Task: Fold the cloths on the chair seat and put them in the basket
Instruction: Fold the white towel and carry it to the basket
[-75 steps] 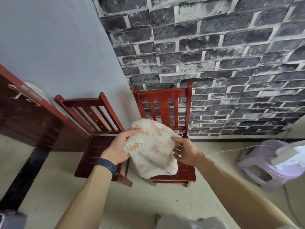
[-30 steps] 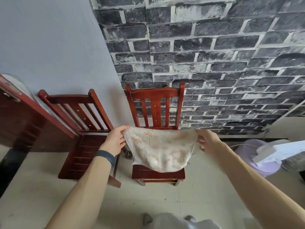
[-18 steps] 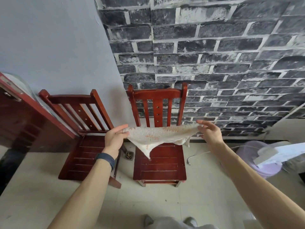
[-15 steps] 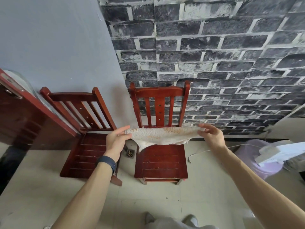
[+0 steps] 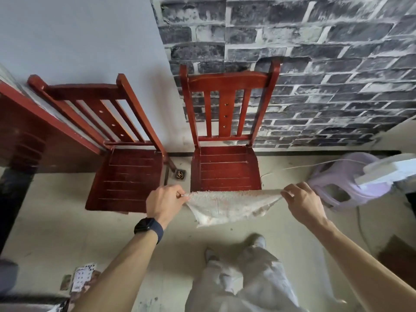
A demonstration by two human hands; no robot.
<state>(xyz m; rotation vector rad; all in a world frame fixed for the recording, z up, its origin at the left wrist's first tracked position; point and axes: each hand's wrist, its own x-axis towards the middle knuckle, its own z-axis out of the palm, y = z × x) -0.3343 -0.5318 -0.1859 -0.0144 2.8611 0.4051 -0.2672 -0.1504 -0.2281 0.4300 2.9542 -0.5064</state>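
Two chairs fill my view, the left chair point(image 5: 128, 179) at ten o'clock and the right chair point(image 5: 225, 174) at twelve. The cloth point(image 5: 227, 208), stretched above that seat half a second ago, now sits lower, taut along its front edge and sagging towards six. My left hand point(image 5: 165, 202) pinches its nine o'clock corner, my right hand point(image 5: 302, 202) the three o'clock corner.
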